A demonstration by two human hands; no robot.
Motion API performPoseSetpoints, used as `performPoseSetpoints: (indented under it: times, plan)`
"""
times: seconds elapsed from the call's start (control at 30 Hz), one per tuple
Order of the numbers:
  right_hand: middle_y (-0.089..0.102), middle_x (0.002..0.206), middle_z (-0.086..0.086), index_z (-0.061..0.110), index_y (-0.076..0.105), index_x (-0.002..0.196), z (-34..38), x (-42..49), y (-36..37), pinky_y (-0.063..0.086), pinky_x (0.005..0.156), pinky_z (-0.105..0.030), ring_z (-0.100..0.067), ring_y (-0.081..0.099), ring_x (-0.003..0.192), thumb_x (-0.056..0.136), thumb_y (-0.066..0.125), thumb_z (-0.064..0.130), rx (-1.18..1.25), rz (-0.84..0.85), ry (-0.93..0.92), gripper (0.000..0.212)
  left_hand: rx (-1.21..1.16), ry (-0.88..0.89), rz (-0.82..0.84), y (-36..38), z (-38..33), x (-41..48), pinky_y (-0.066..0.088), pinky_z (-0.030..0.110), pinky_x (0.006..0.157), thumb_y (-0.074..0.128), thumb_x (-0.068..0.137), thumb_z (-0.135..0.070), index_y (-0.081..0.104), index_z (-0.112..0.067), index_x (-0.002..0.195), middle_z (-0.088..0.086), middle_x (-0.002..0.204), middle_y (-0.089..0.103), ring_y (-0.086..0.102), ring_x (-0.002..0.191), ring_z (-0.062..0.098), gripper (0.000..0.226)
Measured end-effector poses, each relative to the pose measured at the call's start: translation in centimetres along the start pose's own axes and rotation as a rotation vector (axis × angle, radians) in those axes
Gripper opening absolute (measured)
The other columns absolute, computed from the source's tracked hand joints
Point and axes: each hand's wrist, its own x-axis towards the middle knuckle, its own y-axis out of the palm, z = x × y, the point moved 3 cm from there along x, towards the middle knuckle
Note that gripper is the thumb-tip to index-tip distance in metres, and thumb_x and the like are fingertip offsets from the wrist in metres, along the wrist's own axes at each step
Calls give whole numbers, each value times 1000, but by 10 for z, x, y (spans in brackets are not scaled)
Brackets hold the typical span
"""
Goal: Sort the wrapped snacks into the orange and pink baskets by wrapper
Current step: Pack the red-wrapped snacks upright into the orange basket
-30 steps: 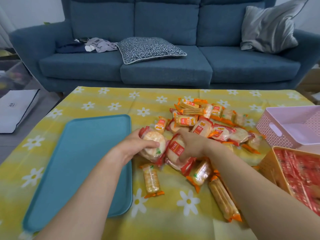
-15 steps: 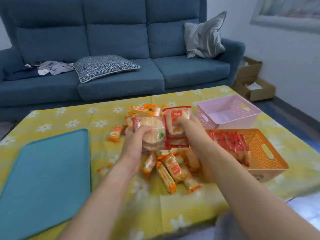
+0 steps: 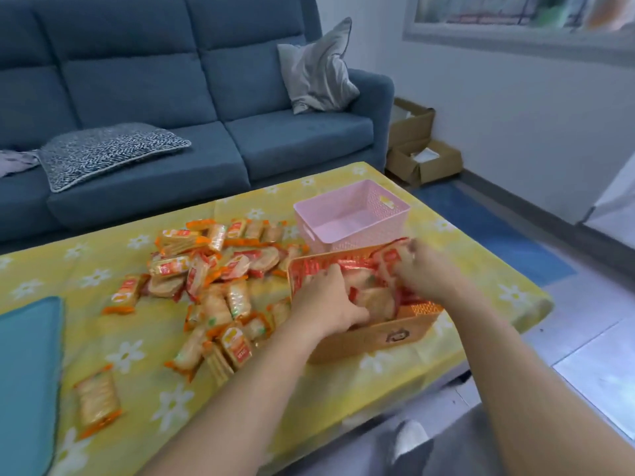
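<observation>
- The orange woven-look plastic basket [image 3: 360, 341] sits near the near right corner of the counter [image 3: 481, 304], which is covered in a yellow daisy cloth. The basket is already lined with red-wrapped snacks [image 3: 309, 269], and both hands are down inside it.
- The left hand [image 3: 326, 300] curls its fingers over a red-wrapped round cracker pack [image 3: 376, 298], thumb hooked toward the near wall. It seems to be pressing the pack flat so the layer packs tightly.
- The right hand [image 3: 426, 269] is at the basket's far rim, fingers against another red-edged pack [image 3: 390, 259]. Motion blur hides whether it grips the pack or only nudges it.
- The pink perforated plastic basket [image 3: 388, 228] stands just behind the orange one, nearer the far right corner. No snacks show in it, so it is probably reserved for the orange wrappers.
- The loose pile of orange- and red-wrapped snacks [image 3: 213, 280] lies mid-counter, just left of the orange basket, an easy reach for either hand.
- One orange-wrapped cracker pack [image 3: 98, 401] lies apart by the near edge, beside a teal plastic tray [image 3: 27, 372] at the left edge.
- Sorting looks only partway done, since most of the pile remains.
</observation>
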Motion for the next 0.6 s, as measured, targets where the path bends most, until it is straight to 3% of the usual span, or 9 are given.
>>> performPoseSetpoints:
  times: [0.07,0.13,0.2,0.27,0.33,0.43,0.53,0.6]
  plan:
    - [59,112,-12,16,59,102,-4,5,13,47,87,-39,-37,56,110,89,56,38,-338,44,-88,26,69,-1,-42,1,12,-2,39,43,109,69,57,-73,40,-19,142,4,140,49,42,131,29,105]
    - [54,119,-10,14,56,118,2,2,11,46,90,-42,-35,51,113,84,56,38,-432,-95,-119,41,-39,21,-115,-6,20,-7,36,40,111,62,53,-80,37,-27,147,-1,142,45,38,133,22,111]
    - [52,130,-9,15,53,130,5,5,8,45,93,-42,-33,47,119,84,56,28,-443,-199,-160,48,-122,65,-140,-7,31,-7,40,36,105,69,70,-66,50,-30,139,-4,131,53,46,126,18,80]
    - [54,132,-6,20,57,134,8,3,7,48,94,-42,-30,50,121,84,53,16,-312,-174,-206,50,-110,121,-191,-7,35,-4,45,36,97,71,81,-49,61,-33,124,-8,115,60,55,115,18,47]
    - [61,125,-1,24,63,127,11,0,8,49,94,-43,-26,55,119,82,53,13,-221,-98,-295,48,-23,153,-176,-5,32,-4,45,38,95,71,80,-48,62,-36,124,-11,116,62,55,111,18,46]
    - [63,122,9,37,65,122,12,-7,19,39,99,-43,-20,53,120,80,55,36,-351,54,-366,43,115,145,-186,-2,24,-3,45,42,95,67,84,-48,66,-37,118,-11,116,67,57,109,20,35]
    - [62,117,11,40,64,120,11,-7,24,32,93,-41,-18,54,117,82,57,36,-400,55,-411,40,-27,119,-211,-1,26,-2,50,39,93,66,88,-35,68,-33,114,-12,106,73,65,104,16,26]
    - [60,109,10,36,66,116,11,-5,18,34,90,-39,-18,56,110,83,60,34,-357,-9,-424,34,-192,111,-240,-3,29,-3,52,27,87,65,93,-28,67,-31,117,-17,100,70,65,96,7,25]
